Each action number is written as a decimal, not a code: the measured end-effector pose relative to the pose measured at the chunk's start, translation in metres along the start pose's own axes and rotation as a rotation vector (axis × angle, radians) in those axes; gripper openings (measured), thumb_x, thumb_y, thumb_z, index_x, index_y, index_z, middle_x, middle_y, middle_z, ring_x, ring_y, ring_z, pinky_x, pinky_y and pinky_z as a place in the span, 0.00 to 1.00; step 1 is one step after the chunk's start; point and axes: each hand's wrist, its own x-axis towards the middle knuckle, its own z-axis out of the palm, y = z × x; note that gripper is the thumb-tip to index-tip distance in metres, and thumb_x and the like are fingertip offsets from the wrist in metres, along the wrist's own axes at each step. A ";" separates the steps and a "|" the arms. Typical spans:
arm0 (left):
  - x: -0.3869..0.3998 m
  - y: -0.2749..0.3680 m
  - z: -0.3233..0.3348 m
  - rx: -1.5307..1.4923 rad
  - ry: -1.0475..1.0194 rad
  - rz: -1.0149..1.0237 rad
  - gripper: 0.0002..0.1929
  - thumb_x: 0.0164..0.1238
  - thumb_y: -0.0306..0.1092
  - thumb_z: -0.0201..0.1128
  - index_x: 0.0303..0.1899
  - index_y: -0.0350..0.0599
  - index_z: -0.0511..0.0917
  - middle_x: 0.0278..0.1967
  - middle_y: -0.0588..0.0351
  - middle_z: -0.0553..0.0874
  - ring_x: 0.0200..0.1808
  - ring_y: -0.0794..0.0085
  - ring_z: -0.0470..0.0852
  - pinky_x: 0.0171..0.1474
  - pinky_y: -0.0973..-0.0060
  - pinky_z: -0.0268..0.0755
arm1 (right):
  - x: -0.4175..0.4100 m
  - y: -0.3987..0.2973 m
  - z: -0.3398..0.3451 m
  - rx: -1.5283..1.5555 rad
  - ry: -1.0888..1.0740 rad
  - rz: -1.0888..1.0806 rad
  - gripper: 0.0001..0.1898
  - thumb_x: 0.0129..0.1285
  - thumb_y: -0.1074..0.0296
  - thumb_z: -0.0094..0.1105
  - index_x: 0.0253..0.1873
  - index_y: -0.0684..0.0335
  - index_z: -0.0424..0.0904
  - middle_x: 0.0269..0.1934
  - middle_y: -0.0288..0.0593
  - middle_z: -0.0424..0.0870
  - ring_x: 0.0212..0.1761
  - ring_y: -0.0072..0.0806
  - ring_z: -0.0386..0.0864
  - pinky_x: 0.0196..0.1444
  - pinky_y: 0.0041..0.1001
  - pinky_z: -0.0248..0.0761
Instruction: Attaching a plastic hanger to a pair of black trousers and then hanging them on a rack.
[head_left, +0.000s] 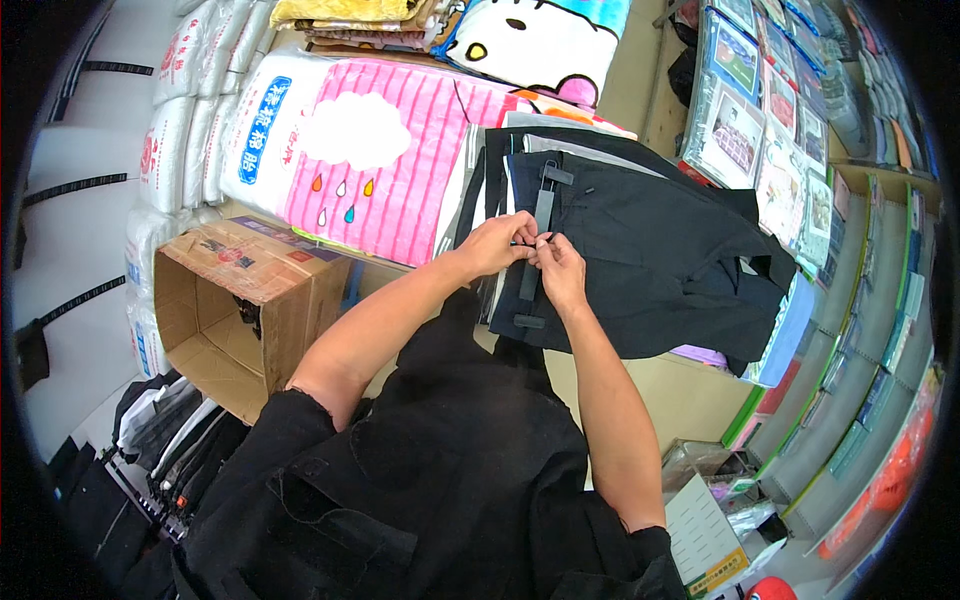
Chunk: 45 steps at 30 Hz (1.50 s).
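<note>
A pair of black trousers (645, 247) lies flat before me on top of other dark and grey garments. Across its left end lies a dark clip hanger (544, 206), with one clip (559, 174) at the far side and another clip (529, 321) at the near side. My left hand (495, 244) and my right hand (564, 274) meet over the middle of this hanger. Between their fingertips they pinch a small dark piece (551, 238). The fingers hide most of it, so its kind is unclear.
Left of the garments lies a pink packaged blanket (405, 165). An open cardboard box (300, 300) stands beside my left arm. White plastic packs (176, 142) are stacked behind it. Packaged bedding (735, 120) and shelves (847, 352) line the right. Clothes hang on a rack (142, 495) at lower left.
</note>
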 end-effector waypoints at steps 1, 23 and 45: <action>0.000 -0.002 0.001 -0.018 -0.006 -0.012 0.17 0.65 0.27 0.77 0.51 0.39 0.80 0.42 0.49 0.89 0.47 0.65 0.89 0.53 0.67 0.82 | 0.000 0.000 0.000 0.030 0.004 0.001 0.09 0.83 0.67 0.58 0.49 0.67 0.83 0.39 0.40 0.90 0.37 0.20 0.85 0.43 0.24 0.78; -0.017 -0.005 0.023 0.262 0.369 0.233 0.07 0.65 0.31 0.75 0.42 0.43 0.90 0.37 0.51 0.92 0.39 0.57 0.89 0.46 0.61 0.82 | -0.012 -0.024 0.007 -0.347 0.194 -0.138 0.12 0.63 0.74 0.71 0.42 0.64 0.73 0.33 0.46 0.88 0.34 0.37 0.90 0.42 0.36 0.82; -0.004 0.005 0.020 0.446 0.136 0.135 0.07 0.71 0.30 0.66 0.44 0.40 0.87 0.40 0.47 0.86 0.48 0.49 0.85 0.53 0.55 0.78 | -0.013 -0.015 0.011 -0.276 0.339 -0.165 0.09 0.62 0.76 0.72 0.41 0.66 0.77 0.32 0.46 0.89 0.33 0.34 0.91 0.41 0.33 0.84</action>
